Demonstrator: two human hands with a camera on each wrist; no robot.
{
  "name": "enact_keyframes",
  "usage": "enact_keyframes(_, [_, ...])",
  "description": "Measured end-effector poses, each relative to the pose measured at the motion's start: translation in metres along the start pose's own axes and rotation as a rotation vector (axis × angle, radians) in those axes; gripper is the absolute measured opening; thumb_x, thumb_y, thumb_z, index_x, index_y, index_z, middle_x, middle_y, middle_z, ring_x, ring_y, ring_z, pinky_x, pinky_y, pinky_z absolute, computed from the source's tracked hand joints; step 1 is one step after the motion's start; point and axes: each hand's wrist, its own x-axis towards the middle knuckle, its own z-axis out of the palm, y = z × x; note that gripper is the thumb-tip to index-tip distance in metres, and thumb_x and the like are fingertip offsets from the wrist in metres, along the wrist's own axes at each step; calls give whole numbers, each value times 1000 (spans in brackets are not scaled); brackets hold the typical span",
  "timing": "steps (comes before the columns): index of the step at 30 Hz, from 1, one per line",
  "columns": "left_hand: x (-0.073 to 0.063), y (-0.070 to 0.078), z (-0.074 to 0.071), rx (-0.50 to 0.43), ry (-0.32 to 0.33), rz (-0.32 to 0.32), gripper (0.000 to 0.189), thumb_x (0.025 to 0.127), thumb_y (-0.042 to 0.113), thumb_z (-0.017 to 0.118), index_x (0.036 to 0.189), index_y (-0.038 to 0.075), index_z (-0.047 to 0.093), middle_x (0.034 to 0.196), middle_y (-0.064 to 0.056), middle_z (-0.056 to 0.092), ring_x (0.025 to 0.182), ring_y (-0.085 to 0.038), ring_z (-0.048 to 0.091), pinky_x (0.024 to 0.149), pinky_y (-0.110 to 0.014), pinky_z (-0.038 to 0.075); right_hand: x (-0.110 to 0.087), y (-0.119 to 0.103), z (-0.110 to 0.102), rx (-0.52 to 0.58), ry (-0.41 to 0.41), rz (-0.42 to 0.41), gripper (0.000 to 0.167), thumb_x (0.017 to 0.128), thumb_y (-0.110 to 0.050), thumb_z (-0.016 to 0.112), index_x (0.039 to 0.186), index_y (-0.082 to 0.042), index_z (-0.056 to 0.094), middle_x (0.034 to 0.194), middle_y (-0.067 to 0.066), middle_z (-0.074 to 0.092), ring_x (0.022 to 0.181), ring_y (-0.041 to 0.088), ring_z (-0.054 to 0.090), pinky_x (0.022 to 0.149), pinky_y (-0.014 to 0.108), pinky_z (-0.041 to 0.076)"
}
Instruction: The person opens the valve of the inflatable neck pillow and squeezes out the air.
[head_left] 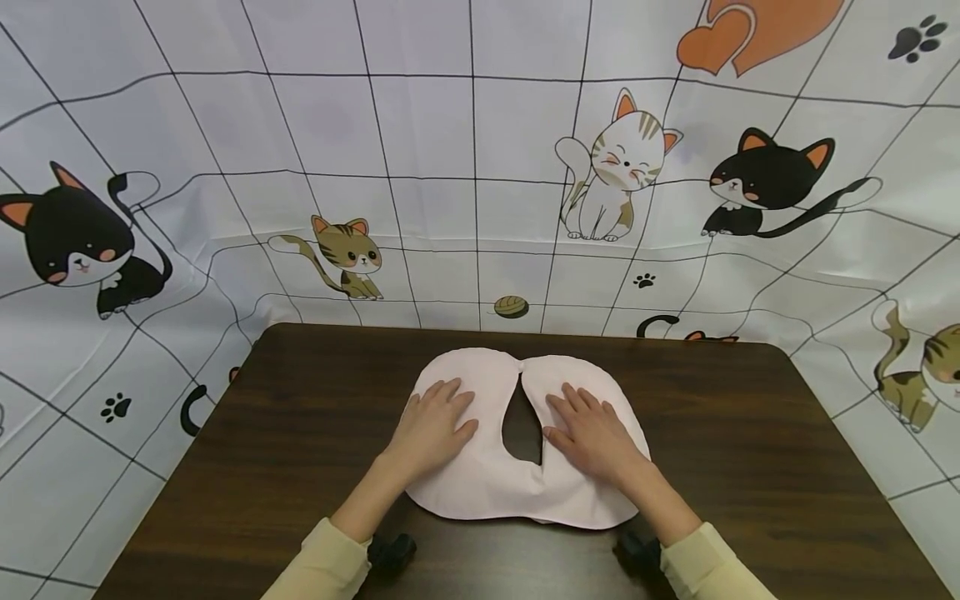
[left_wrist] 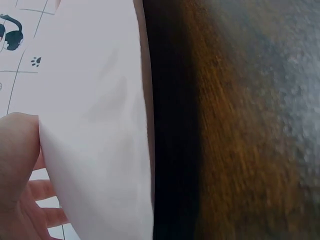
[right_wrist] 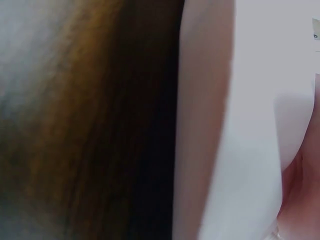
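A pale pink U-shaped neck pillow (head_left: 480,483) lies flat on the dark wooden table, its two ends meeting at the far side around a narrow opening. My left hand (head_left: 431,425) rests on the pillow's left arm, fingers spread and fairly straight. On the right arm of the pillow lies my right hand (head_left: 596,437), its fingers also extended. The left wrist view shows the pillow's side (left_wrist: 100,125) close up, with the thumb and fingers of the left hand (left_wrist: 25,175) over it. In the right wrist view, only part of the right hand (right_wrist: 302,200) shows beyond the pillow edge (right_wrist: 255,110).
Dark wood tabletop (head_left: 300,417) surrounds the pillow. Behind and beside the table hangs a white sheet (head_left: 420,125) with a grid and cartoon cats. Small black devices (head_left: 392,554) sit under both wrists, near the pillow's front edge.
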Motion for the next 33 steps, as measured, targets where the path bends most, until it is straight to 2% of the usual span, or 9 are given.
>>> enact_keyframes(12, [-8,-1,-8,-15,0,-4,44,100,36,64,137,12,66,150,-16,52,140,-41,45,107,-68,37,-6,-5,-8,11,19,7,57,103,-37,59,150,-6,51,159,25,36,146,47,32,111,71,25])
enact_keyframes(22, [-19,9,-19,1,55,29,46,98,34,67,137,11,65,148,-16,55,138,-41,48,106,-67,38,-11,-12,-20,-1,56,4,56,102,-37,62,149,-6,52,158,25,38,145,47,34,110,72,27])
enact_keyframes(26, [-24,10,-19,23,58,42,47,97,34,68,138,12,64,147,-16,55,137,-41,49,106,-67,38,-16,-12,-20,12,72,3,55,102,-36,62,148,-6,54,158,25,39,145,48,34,109,72,28])
enact_keyframes(33, [-28,6,-9,35,73,59,50,98,33,68,141,11,62,147,-16,55,137,-41,49,105,-65,40,-24,-7,-7,-10,84,-3,57,102,-39,62,148,-6,54,158,24,39,145,47,34,108,73,28])
